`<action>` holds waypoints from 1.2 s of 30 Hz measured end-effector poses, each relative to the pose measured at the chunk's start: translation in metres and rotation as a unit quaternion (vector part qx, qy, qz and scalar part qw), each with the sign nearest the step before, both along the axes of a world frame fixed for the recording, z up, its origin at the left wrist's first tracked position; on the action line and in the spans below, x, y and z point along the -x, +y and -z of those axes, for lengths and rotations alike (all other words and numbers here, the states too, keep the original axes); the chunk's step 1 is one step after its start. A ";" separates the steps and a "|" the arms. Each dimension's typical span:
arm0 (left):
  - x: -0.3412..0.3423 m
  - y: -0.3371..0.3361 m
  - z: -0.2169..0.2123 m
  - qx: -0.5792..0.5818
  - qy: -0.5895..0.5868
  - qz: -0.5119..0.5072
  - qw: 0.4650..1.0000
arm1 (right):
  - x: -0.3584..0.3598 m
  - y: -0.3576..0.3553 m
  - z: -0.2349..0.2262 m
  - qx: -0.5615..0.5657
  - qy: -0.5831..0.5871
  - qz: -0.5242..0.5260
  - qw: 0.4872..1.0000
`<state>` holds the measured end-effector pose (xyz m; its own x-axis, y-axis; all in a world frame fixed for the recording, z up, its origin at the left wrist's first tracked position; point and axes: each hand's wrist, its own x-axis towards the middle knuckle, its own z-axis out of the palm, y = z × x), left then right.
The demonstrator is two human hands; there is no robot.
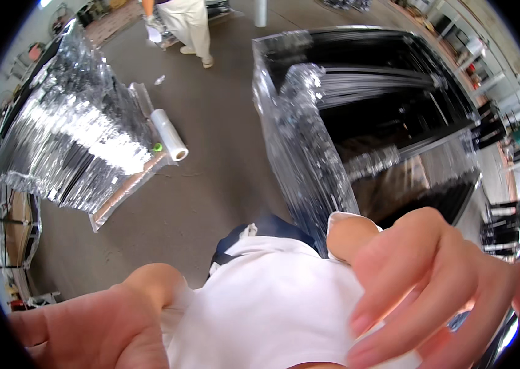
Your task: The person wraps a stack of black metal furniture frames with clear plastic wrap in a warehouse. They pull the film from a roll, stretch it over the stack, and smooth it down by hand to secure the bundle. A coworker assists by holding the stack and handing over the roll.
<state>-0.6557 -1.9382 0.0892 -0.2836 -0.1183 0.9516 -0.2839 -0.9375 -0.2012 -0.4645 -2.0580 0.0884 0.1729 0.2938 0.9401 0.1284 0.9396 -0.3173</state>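
Close to the camera at lower right, my right hand [441, 277] is raised with its fingers bent and spread apart, and no object shows between them. At the lower left is my left hand [97, 326], its bare palm flat, with most of its fingers cut off by the picture's rim. Neither hand touches anything that I can see. Beyond my right hand stands a large stack of black framed panels [383, 92] wrapped in clear stretch film [303, 135]. Further off on the left is a film-wrapped bundle [81, 123].
A roll of stretch film [169, 135] lies beside the left bundle, near a small green item [158, 147]. A person [187, 27] in light trousers stands at the far side. A pale post [260, 12] rises from the grey floor [210, 123]. Racks and machinery line the right wall.
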 end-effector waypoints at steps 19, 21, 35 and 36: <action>-0.014 0.350 0.297 0.657 0.375 0.006 0.654 | -0.076 0.484 0.297 0.697 -0.030 -0.195 0.689; -0.005 0.388 0.315 0.699 0.358 0.014 0.619 | -0.085 0.517 0.311 0.731 -0.055 -0.181 0.655; -0.121 0.681 0.288 0.640 0.511 0.122 0.560 | -0.146 0.748 0.323 0.723 0.190 -0.158 0.645; -0.135 0.700 0.292 0.634 0.521 0.119 0.558 | -0.159 0.768 0.327 0.723 0.200 -0.151 0.644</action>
<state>-0.5206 -1.2382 -0.2030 0.6389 0.7613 -0.1108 0.2266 -0.0485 0.9728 -0.3059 -1.2896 -0.2385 0.0463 0.8890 -0.4556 -0.3542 -0.4118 -0.8396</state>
